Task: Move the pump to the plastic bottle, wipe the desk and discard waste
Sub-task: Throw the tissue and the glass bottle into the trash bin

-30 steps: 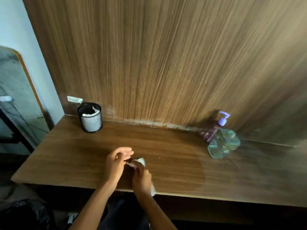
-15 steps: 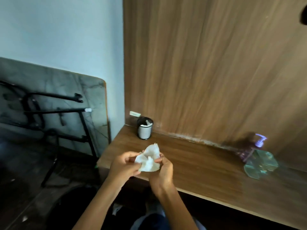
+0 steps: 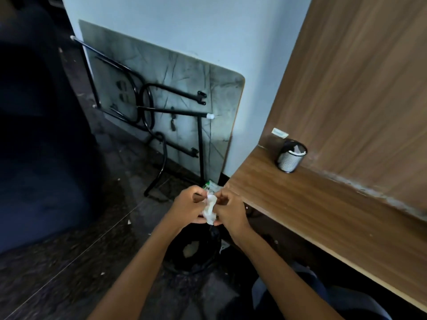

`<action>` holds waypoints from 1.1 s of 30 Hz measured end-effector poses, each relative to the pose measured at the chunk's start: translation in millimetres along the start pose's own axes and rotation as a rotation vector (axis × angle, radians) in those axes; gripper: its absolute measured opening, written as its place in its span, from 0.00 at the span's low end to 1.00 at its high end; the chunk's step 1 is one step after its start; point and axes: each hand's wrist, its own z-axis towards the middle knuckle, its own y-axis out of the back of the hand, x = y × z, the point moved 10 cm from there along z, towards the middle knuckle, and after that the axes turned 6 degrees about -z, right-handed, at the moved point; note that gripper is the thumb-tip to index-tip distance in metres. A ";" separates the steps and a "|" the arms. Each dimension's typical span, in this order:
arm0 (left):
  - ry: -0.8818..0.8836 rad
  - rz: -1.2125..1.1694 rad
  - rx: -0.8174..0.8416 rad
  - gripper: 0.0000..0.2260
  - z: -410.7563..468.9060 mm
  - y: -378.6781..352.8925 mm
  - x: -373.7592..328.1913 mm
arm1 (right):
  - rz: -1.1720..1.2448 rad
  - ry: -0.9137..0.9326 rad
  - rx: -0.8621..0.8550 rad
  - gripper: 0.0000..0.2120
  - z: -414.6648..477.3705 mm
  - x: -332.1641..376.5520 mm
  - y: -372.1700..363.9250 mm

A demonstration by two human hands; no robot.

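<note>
A crumpled white tissue is pinched between my left hand and my right hand, both closed on it. The hands are off the left end of the wooden desk, above a dark round bin on the floor. The pump and the plastic bottles are out of view.
A black mesh cup with paper in it stands at the desk's back left corner. A folded table with black legs leans on the white wall. A dark blue bulky object fills the left. Small litter lies by the desk corner.
My view has swung left and down, off the desk toward the floor. Both hands carried the tissue from over the desk edge to above the bin and bunched it smaller.
</note>
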 end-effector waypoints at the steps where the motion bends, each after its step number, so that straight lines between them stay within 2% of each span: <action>1: 0.006 -0.006 0.049 0.10 -2.2 0.8 2.4 | -0.005 -0.020 -0.041 0.16 5.6 -1.9 -4.3; 4: -0.075 0.112 0.068 0.17 -3.0 11.3 5.8 | 0.167 -0.211 -0.102 0.16 14.3 -19.0 -15.8; 6: -0.114 0.164 -0.069 0.10 -2.8 28.0 9.4 | 0.270 -0.324 -0.062 0.13 13.2 -29.9 -27.4; 8: -0.114 0.204 -0.195 0.06 0.4 41.6 18.7 | 0.151 -0.295 -0.024 0.13 13.0 -30.4 -34.3; 10: -0.083 0.243 -0.268 0.04 6.9 52.0 33.6 | -0.078 -0.162 -0.025 0.12 17.0 -24.5 -35.4; 11: -0.045 0.290 -0.260 0.00 12.4 53.3 42.8 | -0.202 -0.115 -0.005 0.14 18.9 -23.7 -37.3; 13: 0.097 0.481 -0.174 0.12 24.3 50.1 68.3 | -0.366 -0.142 0.056 0.18 21.2 -33.6 -39.5; 15: 0.194 0.653 -0.095 0.20 29.9 44.8 85.7 | -0.383 -0.215 0.081 0.18 23.1 -47.4 -30.0; 19: 0.151 0.694 -0.032 0.15 37.5 16.4 74.0 | -0.277 -0.240 0.107 0.07 24.2 -59.3 11.8; 21: 0.098 0.692 -0.001 0.13 40.6 -9.9 55.4 | -0.190 -0.238 0.096 0.06 24.0 -69.7 43.3; 23: 0.013 0.666 0.043 0.11 42.8 -42.8 30.9 | -0.150 -0.231 0.026 0.09 24.4 -82.0 84.1; 26: -0.122 0.611 0.157 0.11 46.6 -119.2 -12.2 | -0.106 -0.241 -0.152 0.14 13.9 -109.2 174.7; 28: -0.190 0.568 0.177 0.09 46.9 -162.5 -34.4 | -0.058 -0.263 -0.282 0.14 -0.5 -132.4 235.6; 32: -0.326 0.575 0.248 0.07 42.9 -282.1 -65.5 | -0.034 -0.326 -0.682 0.13 -52.2 -184.8 381.2; 33: -0.336 0.569 0.250 0.07 41.3 -292.7 -67.2 | -0.071 -0.336 -0.778 0.11 -61.3 -187.6 401.5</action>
